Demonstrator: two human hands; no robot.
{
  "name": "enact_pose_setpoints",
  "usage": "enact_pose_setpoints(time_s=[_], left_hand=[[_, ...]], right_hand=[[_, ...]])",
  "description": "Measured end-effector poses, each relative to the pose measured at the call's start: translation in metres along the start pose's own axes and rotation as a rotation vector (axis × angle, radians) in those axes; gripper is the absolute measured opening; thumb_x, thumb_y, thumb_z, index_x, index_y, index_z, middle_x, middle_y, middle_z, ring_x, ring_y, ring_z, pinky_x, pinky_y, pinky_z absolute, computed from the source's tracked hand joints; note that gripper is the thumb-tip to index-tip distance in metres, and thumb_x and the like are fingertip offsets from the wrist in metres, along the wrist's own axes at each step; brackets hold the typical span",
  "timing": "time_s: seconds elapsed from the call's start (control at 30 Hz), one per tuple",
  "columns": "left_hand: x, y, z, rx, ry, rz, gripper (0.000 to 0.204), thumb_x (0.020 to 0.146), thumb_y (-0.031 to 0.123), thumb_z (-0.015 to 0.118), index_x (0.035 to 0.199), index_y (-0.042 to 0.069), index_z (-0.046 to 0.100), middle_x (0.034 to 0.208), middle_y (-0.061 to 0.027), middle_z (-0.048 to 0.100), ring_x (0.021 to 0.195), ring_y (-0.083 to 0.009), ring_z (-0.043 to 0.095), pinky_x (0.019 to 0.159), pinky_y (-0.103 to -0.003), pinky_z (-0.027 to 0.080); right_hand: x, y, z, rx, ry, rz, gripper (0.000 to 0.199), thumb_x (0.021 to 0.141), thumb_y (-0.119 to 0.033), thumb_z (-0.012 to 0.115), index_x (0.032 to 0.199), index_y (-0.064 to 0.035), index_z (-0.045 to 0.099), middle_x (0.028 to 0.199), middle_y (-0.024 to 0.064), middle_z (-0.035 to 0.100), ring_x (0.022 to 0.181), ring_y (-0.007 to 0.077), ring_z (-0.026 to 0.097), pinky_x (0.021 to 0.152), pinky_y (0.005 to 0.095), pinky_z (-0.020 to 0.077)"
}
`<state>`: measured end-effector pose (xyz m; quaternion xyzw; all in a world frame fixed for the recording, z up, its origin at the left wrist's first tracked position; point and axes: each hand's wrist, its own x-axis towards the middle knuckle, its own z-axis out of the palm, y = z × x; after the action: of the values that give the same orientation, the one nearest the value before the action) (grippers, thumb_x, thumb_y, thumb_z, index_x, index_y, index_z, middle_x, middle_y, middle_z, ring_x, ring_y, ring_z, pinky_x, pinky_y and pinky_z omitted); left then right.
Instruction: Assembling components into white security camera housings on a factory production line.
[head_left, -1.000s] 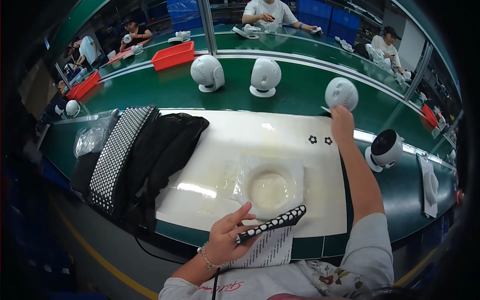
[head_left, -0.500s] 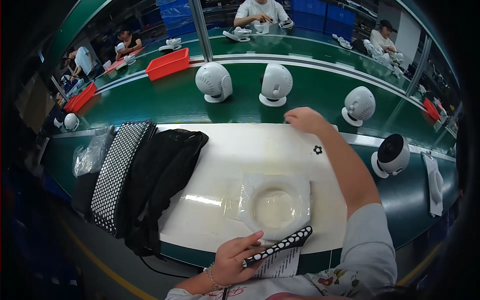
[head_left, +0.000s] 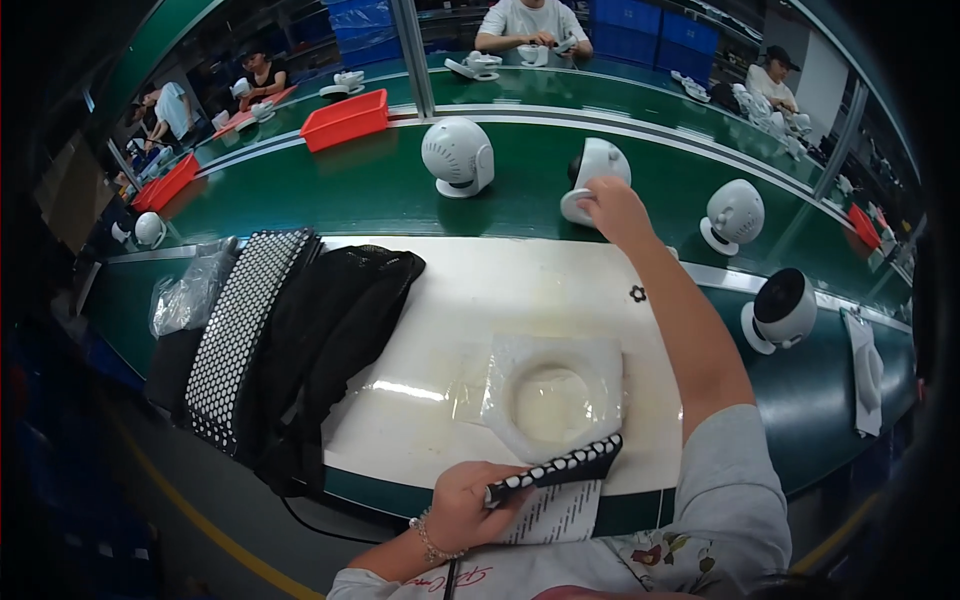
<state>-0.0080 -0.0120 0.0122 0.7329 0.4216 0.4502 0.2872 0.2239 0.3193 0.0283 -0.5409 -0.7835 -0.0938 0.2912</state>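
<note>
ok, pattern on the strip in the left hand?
Black strip with white dots, held in the left hand; head view.

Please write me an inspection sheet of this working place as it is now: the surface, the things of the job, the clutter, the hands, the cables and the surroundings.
Surface: white glossy worktop beside a green conveyor belt.
Job's things: white round device on the belt; black strip with white dots with a printed sheet under it; clear plastic tray on the worktop.
Clutter: stack of dotted black mesh pieces; clear plastic bag; small black gear-shaped part.
Hands: left hand holds the strip; right hand grips the white device.
Cables: one dark cable below the table edge.
Surroundings: more white devices on the belt, red bins, seated workers across.
</note>
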Motion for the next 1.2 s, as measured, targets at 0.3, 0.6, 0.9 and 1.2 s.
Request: enact_pose_setpoints(time_s=[0.3, 0.6, 0.9, 1.2], left_hand=[[-0.001, -0.003, -0.001, -0.090, 0.114, -0.031, 0.010, 0.068, -0.002, 0.066, 0.067, -0.001, 0.056, 0.059, -0.0059, 0.055, 0.049, -0.0128, 0.051, 0.046, -0.024, 0.039], [-0.013, 0.004, 0.006, -0.129, 0.207, -0.078, 0.012, 0.065, 0.000, 0.069, 0.063, 0.000, 0.057, 0.055, -0.0072, 0.052, 0.044, -0.0190, 0.049, 0.044, -0.029, 0.038], [-0.010, 0.016, 0.008, -0.032, 0.267, 0.122, 0.013, 0.062, -0.001, 0.071, 0.064, 0.002, 0.058, 0.059, -0.0075, 0.055, 0.050, -0.0210, 0.053, 0.046, -0.028, 0.040], [-0.014, 0.016, 0.001, -0.114, 0.238, -0.015, 0.010, 0.065, -0.001, 0.069, 0.069, 0.000, 0.061, 0.057, -0.0068, 0.054, 0.048, -0.0173, 0.051, 0.044, -0.027, 0.038]], right_hand=[[-0.096, -0.091, -0.136, 1.385, -0.171, 0.409, 0.023, 0.087, -0.023, 0.053, 0.089, -0.0009, 0.056, 0.071, 0.0003, 0.055, 0.064, 0.0039, 0.050, 0.059, 0.0182, 0.0392], [-0.157, -0.129, -0.160, 0.755, -0.146, 0.109, 0.032, 0.079, -0.023, 0.063, 0.100, -0.0019, 0.055, 0.097, 0.0085, 0.052, 0.085, 0.0147, 0.050, 0.071, 0.0269, 0.0411], [-0.190, -0.156, -0.172, 0.613, -0.099, -0.636, 0.020, 0.065, -0.012, 0.072, 0.082, -0.0074, 0.062, 0.105, 0.0052, 0.054, 0.101, 0.0243, 0.050, 0.077, 0.0334, 0.0412], [-0.189, -0.152, -0.171, 0.799, 0.055, -0.668, 0.031, 0.065, -0.007, 0.072, 0.091, -0.0096, 0.055, 0.097, 0.0038, 0.059, 0.091, 0.0228, 0.057, 0.071, 0.0321, 0.0406]])
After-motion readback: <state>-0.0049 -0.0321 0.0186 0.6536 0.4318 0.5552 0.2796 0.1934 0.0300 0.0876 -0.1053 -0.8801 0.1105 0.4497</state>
